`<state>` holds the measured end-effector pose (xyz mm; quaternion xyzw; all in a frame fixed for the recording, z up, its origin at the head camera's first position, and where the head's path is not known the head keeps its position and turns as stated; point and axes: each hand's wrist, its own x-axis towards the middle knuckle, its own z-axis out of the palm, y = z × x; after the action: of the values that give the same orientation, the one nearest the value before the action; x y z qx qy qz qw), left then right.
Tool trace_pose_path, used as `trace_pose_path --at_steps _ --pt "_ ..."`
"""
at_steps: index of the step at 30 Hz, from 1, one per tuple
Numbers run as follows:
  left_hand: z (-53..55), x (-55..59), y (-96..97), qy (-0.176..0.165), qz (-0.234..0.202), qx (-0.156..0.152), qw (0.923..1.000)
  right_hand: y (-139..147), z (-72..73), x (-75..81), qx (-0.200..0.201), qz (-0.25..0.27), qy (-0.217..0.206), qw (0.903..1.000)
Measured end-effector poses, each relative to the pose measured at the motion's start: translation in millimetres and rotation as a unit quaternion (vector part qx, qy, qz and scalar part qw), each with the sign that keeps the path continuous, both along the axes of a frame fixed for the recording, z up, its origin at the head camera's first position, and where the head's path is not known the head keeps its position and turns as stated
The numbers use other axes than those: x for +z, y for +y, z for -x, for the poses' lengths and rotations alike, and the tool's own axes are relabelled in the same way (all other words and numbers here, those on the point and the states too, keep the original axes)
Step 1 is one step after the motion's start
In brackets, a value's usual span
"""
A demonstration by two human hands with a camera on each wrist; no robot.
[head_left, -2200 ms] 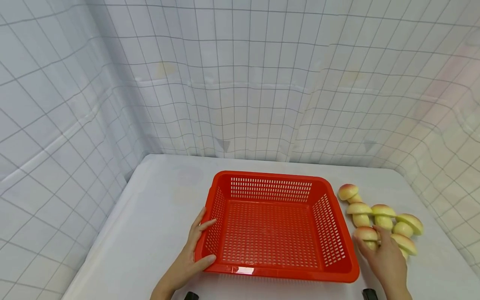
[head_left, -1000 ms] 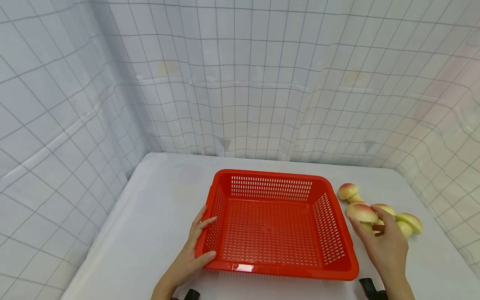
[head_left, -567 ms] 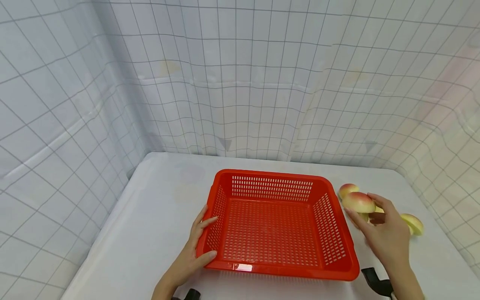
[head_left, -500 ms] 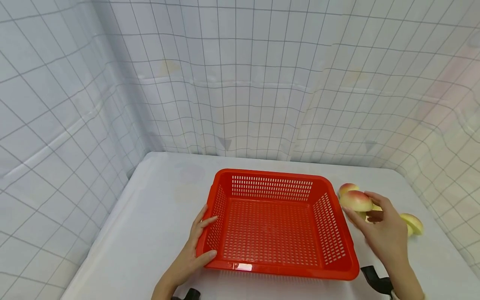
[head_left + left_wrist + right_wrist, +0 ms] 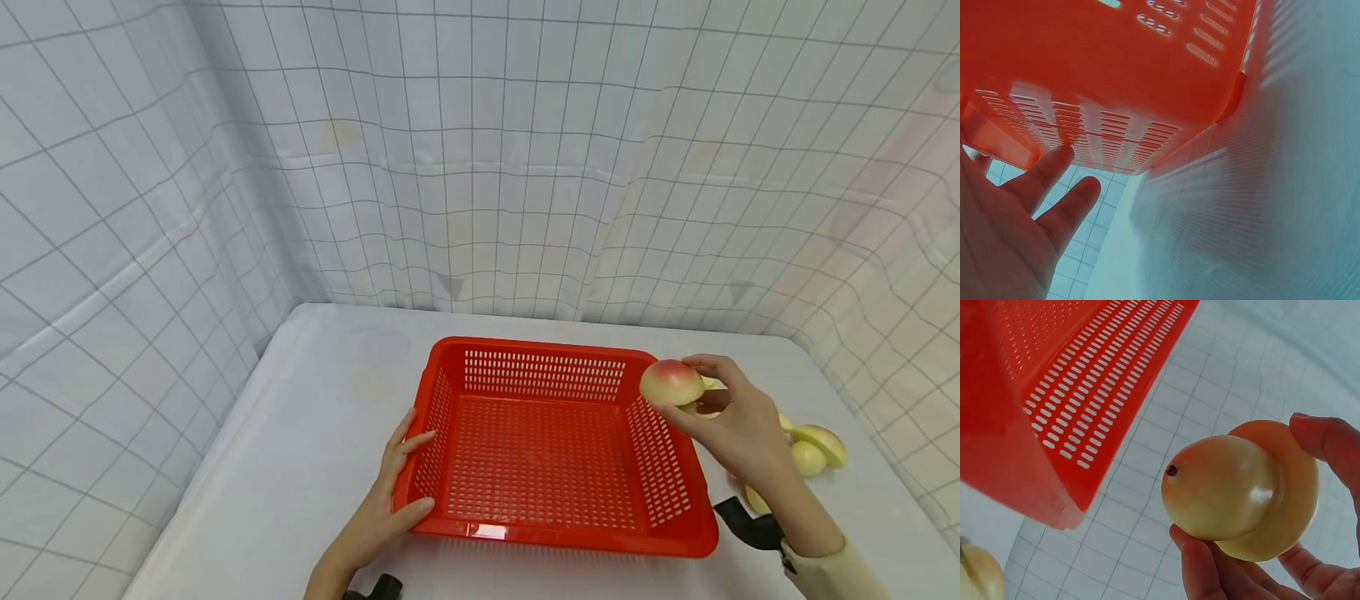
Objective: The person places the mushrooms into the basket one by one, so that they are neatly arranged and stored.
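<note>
right hand (image 5: 731, 421): clamped on a mushroom piece (image 5: 671, 382), pinching at the edge of the cap on one side and close by the stem on the other.
mushroom piece, look: domed and rosy on top, pale yellow toward the edge; round and glossy at the stem, with a dark spot at the tip.
mushroom piece, place: up off the table (image 5: 315, 417), by the far right corner of the basket (image 5: 585, 540); overlapping the rim in the head view, yet apart from the wall in the right wrist view. cannot tell whether over the rim or just outside.
left hand (image 5: 375, 500): laid open at the near left corner of the basket, with thumb tip over the rim and fingers out straight and spread beside the slotted wall.
distance between hands: well apart, at opposite sides of the basket.
basket: red, rectangular, slotted in the walls, finely gridded across the floor; standing on the white table.
other mushrooms (image 5: 821, 446): lying on the table to the right of the basket, partly hidden behind the right arm; too covered to count.
right sleeve (image 5: 836, 572): cream, ending short of the wrist.
black mounts (image 5: 750, 527): one near each wrist.
backdrop (image 5: 480, 167): white, dark-gridded cloth, hanging behind the table and at both sides.
</note>
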<state>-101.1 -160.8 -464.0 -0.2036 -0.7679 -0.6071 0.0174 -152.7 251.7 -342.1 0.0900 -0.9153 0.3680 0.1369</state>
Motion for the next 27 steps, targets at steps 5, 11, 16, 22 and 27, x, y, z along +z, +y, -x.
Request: trace_pose_path --at_steps 5,11,16,22,27 --pt "-0.5 -0.2 -0.3 0.000 0.001 0.000 1.0000 -15.1 7.9 8.6 0.053 -0.005 0.011 0.9985" --pt "0.2 -1.4 -0.4 0.000 0.008 0.003 1.0000 -35.1 23.6 12.1 0.095 -0.024 0.005 0.9952" --pt "0.7 -3.2 -0.4 -0.003 0.005 0.000 1.0000 -49.8 42.7 9.8 0.140 -0.020 -0.021 0.9897" --pt "1.1 -2.9 -1.0 -0.003 0.002 -0.001 1.0000 -68.1 68.3 0.8 0.203 -0.010 -0.040 0.9783" --pt "0.4 -2.1 -1.3 -0.003 -0.006 -0.002 1.0000 -86.1 82.7 -9.0 0.250 -0.004 -0.057 0.9665"
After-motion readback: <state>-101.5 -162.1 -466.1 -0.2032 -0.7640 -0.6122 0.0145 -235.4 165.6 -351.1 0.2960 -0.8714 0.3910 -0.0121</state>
